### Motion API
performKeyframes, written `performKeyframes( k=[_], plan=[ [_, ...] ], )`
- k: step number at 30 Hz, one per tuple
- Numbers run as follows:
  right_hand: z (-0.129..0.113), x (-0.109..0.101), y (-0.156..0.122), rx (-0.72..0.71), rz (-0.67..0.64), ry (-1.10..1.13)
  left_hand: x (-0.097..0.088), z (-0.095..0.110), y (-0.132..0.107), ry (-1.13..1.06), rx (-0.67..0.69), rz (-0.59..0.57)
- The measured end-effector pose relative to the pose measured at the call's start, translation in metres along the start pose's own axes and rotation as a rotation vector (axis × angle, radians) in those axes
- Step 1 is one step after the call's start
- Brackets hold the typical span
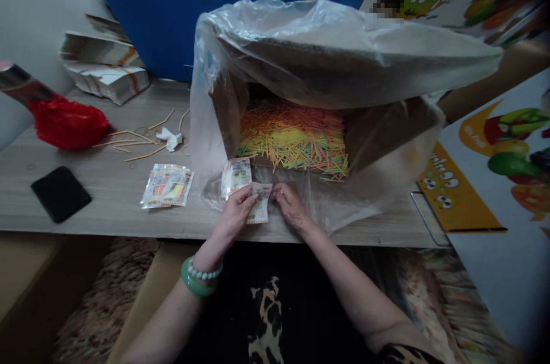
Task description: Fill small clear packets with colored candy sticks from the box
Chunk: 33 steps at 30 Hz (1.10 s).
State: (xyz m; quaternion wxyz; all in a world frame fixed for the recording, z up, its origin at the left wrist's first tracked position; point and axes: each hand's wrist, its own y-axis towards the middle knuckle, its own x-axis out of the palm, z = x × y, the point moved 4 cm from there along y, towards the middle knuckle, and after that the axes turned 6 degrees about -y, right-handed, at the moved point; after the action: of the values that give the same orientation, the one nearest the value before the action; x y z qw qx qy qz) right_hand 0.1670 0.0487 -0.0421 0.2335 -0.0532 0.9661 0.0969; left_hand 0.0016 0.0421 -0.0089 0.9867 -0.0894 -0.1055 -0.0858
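My left hand (235, 212) pinches a small printed plastic packet (259, 214) between thumb and fingers, near the table's front edge. Beside the packet's right edge, my right hand (293, 210) has its fingertips drawn together; a tiny yellowish bit shows there, too small to name. Just behind the left hand lies a pile of similar packets (236, 175). Thin coloured sticks (294, 137), yellow, orange, pink and green, fill the bottom of a cardboard box (369, 134) in front of me. Clear plastic sheeting (275, 17) lines the box and drapes over its sides.
Packets with coloured contents (167, 186) lie to the left, near a black flat object (61, 194). Rubber bands, tan sticks (146, 155), a red plastic-wrapped item (69, 120) and stacked printed packaging (107, 66) stand farther back. Printed cartons (507, 157) flank the right side.
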Motion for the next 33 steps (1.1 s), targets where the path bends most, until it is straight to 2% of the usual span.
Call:
performKeyframes(
  k=[3,6,9,11,15,20,27,33],
  plan=[
    [0.000,0.004,-0.005,-0.051,-0.069,-0.094,-0.005,0.005,0.000,0.050,0.019,0.054],
    [-0.001,0.004,-0.007,-0.081,-0.079,-0.113,-0.008,0.009,-0.003,0.005,-0.006,0.118],
    [-0.005,-0.002,-0.004,-0.025,0.002,-0.029,-0.011,0.012,-0.007,-0.044,-0.054,0.181],
    [-0.011,-0.008,0.001,0.030,0.088,0.084,-0.012,0.014,-0.008,-0.042,-0.044,0.180],
    [-0.041,-0.022,0.014,0.051,0.195,0.395,-0.012,0.017,-0.008,0.049,0.023,0.163],
    [-0.084,-0.028,0.026,-0.032,0.214,0.620,-0.015,0.013,-0.008,0.074,-0.024,0.215],
    [-0.116,-0.017,0.033,-0.105,0.201,0.719,-0.009,0.016,-0.006,0.060,-0.021,0.150],
    [-0.120,-0.003,0.036,-0.103,0.199,0.721,-0.006,0.013,-0.005,0.094,-0.036,0.084]
  ],
)
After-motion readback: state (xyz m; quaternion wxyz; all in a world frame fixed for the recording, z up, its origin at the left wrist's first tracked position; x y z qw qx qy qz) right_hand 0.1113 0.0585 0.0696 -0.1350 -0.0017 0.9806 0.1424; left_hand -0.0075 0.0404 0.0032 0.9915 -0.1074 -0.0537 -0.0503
